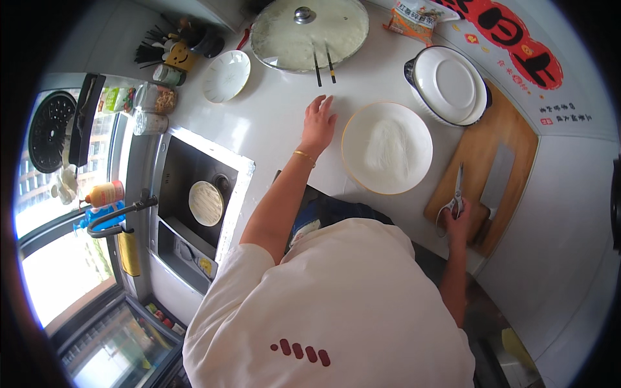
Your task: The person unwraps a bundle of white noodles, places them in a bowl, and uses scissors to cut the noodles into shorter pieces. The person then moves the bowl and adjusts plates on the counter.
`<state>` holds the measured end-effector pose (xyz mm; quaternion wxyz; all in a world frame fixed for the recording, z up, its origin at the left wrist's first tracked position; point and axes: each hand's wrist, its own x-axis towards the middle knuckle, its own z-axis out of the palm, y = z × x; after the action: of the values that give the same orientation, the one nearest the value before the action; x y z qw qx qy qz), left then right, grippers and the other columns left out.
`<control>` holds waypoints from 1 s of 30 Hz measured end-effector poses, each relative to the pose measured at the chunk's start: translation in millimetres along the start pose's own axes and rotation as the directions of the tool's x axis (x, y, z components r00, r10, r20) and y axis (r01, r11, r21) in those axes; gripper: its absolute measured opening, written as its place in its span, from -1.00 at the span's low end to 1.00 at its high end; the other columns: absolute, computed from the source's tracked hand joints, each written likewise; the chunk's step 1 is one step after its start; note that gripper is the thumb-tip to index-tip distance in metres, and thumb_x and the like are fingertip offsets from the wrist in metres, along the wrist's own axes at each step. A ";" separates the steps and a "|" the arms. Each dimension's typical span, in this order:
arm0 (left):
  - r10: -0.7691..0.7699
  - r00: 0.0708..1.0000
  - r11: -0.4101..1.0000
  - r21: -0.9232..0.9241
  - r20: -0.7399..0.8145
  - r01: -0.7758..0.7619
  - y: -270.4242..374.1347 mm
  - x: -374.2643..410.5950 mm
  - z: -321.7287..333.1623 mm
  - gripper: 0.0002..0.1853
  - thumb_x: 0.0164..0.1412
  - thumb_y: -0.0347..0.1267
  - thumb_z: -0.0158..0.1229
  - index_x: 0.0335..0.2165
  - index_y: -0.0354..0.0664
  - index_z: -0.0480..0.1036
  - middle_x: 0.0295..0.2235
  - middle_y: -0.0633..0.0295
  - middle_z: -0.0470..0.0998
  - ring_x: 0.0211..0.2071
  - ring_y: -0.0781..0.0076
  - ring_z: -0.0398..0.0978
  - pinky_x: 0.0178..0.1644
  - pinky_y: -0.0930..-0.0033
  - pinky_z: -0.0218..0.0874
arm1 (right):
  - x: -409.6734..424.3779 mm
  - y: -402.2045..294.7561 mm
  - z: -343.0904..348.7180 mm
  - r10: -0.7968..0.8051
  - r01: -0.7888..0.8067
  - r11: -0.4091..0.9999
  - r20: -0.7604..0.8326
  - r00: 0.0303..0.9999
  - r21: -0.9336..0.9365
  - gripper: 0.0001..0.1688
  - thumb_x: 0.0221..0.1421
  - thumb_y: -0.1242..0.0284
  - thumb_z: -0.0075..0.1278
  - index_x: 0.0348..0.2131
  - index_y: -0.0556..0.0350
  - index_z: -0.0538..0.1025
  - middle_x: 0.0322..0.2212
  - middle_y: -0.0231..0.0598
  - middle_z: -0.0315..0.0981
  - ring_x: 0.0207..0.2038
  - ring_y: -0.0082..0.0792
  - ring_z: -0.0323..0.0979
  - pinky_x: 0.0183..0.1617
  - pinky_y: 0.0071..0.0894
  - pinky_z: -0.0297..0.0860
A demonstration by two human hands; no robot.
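Note:
My left hand (319, 123) reaches over the counter with its fingers apart and nothing in them, just below a pair of black chopsticks (318, 72). The chopsticks lean at the edge of a large pan with a glass lid (276, 41). On the right, my right hand (457, 220) holds kitchen scissors (458, 191) by the handles, their blades pointing away from me over the wooden cutting board (509, 116). Between my hands stands a white bowl with a yellow rim (356, 167), holding dry-looking white noodles (388, 145).
A cleaver (499, 169) lies on the board. A lidded white dish (449, 85) overlaps its far end, near a food packet (415, 22). A white plate (226, 76) and jars (150, 123) stand left. The sink (179, 169) holds a small bowl (205, 203).

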<state>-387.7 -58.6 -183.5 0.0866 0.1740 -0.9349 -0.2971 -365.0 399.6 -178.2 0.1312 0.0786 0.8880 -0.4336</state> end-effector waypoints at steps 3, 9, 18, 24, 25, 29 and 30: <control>0.063 0.998 0.995 0.072 0.012 -0.064 -2.7 21.9 11.7 -0.40 0.14 -0.35 0.10 0.16 -0.10 0.18 0.19 0.14 0.14 0.20 0.03 0.07 0.25 0.13 0.01 | 3.2 12.6 -1.6 -0.021 0.017 0.991 -0.023 1.000 -0.136 -0.35 -0.14 0.43 0.21 -0.02 0.05 0.33 -0.41 -0.30 0.40 -0.42 -0.49 0.35 -0.28 -0.43 0.34; 0.237 0.966 0.935 0.247 0.101 -0.255 -4.0 41.7 36.6 -0.42 0.19 -0.26 -0.01 0.17 -0.11 0.16 0.24 0.22 0.12 0.24 0.03 0.05 0.25 0.11 -0.02 | -5.8 -30.7 -0.7 -0.014 0.018 0.964 0.015 1.000 -0.266 -0.35 -0.10 0.41 0.16 0.02 0.06 0.33 -0.32 -0.05 0.47 -0.31 -0.14 0.46 -0.19 -0.22 0.37; 0.316 0.914 0.844 0.364 0.255 -0.393 11.4 3.0 7.2 -0.52 0.24 -0.28 -0.15 0.13 -0.12 0.23 0.17 0.30 0.23 0.25 0.29 0.07 0.31 0.16 -0.13 | -18.5 -63.7 -0.5 -0.056 0.038 0.839 -0.017 0.998 -0.543 -0.30 -0.03 0.39 0.13 0.11 -0.02 0.28 -0.23 0.12 0.45 -0.14 0.14 0.41 -0.07 -0.01 0.34; 0.412 0.868 0.819 0.304 0.278 -0.487 -1.3 -41.4 -10.5 -0.59 0.23 -0.35 -0.12 0.04 -0.15 0.33 0.11 0.28 0.31 0.19 0.28 0.17 0.28 0.15 -0.05 | -32.8 -97.5 -0.6 0.027 -0.017 0.645 0.001 1.000 -0.764 -0.33 0.02 0.25 0.09 0.11 -0.02 0.30 -0.23 0.09 0.46 -0.16 0.05 0.44 -0.10 -0.05 0.37; 0.422 0.855 0.821 0.273 0.300 -0.501 -3.1 -50.4 -12.2 -0.59 0.22 -0.36 -0.11 0.04 -0.17 0.33 0.10 0.25 0.32 0.19 0.27 0.18 0.28 0.14 -0.04 | -32.9 -91.7 -1.8 -0.022 0.024 0.661 0.012 1.000 -0.750 -0.33 0.03 0.22 0.09 0.11 0.00 0.30 -0.24 0.07 0.47 -0.18 -0.01 0.46 -0.12 -0.08 0.38; 0.484 0.813 0.847 0.060 0.323 -0.528 -3.5 -85.6 -16.3 -0.60 0.16 -0.41 -0.03 0.00 -0.23 0.34 0.07 0.15 0.35 0.15 0.22 0.23 0.25 0.16 0.02 | -32.4 -101.3 21.8 0.141 -0.056 0.935 0.223 0.965 -0.350 -0.35 0.13 0.13 0.01 0.10 0.07 0.29 -0.25 -0.01 0.49 -0.27 -0.24 0.50 -0.19 -0.24 0.42; 0.508 0.788 0.840 0.003 0.348 -0.543 0.0 -92.1 -18.9 -0.59 0.14 -0.42 -0.02 0.00 -0.23 0.34 0.06 0.14 0.35 0.14 0.21 0.23 0.24 0.17 0.03 | -35.6 -113.2 34.8 0.202 -0.171 0.978 0.312 0.929 -0.123 -0.38 0.17 0.13 -0.04 0.09 0.10 0.28 -0.24 -0.03 0.48 -0.27 -0.27 0.49 -0.19 -0.27 0.43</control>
<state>-297.6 -33.8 -173.6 -0.0024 -0.1414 -0.9610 -0.2376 -354.0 302.0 -103.2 0.3186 0.0844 0.8625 -0.3840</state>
